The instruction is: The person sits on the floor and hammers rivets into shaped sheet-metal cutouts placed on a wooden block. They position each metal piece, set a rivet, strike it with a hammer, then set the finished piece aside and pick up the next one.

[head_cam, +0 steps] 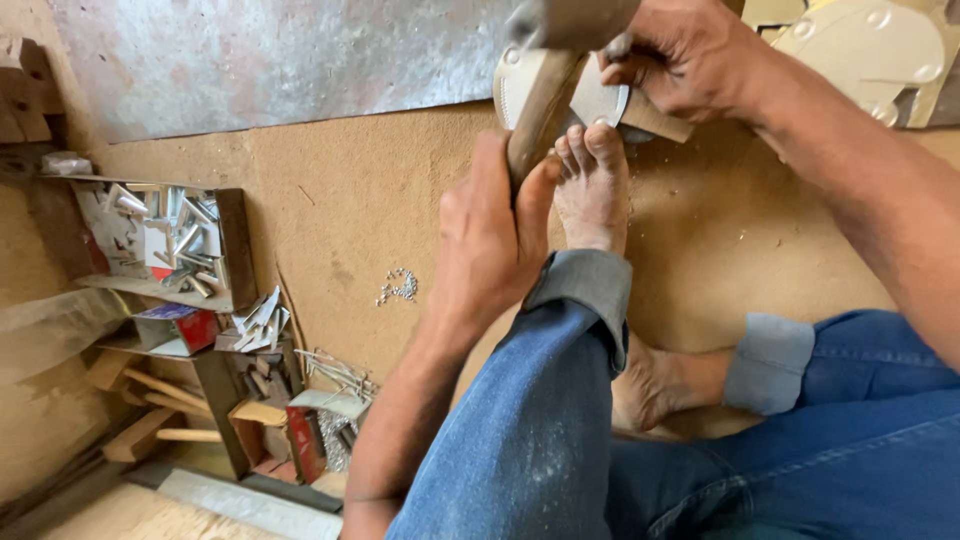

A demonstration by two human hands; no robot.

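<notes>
Hammer (pixel 545 100) sits at the upper middle of the frame, its wooden handle running down into our left hand (pixel 490 235), which is closed tight around it. The head pokes past the top edge. Just right of it, our right hand (pixel 690 60) curls its fingers around a pale flat workpiece (pixel 600 100) with a wooden block under it, pressed down by the toes of 1 bare foot (pixel 592 190). Below, our jeans (pixel 530 430) fill the lower right. A small heap of nails (pixel 398 286) lies on the brown board at centre. At left, a wooden tray (pixel 236 240) holds metal bits.
</notes>
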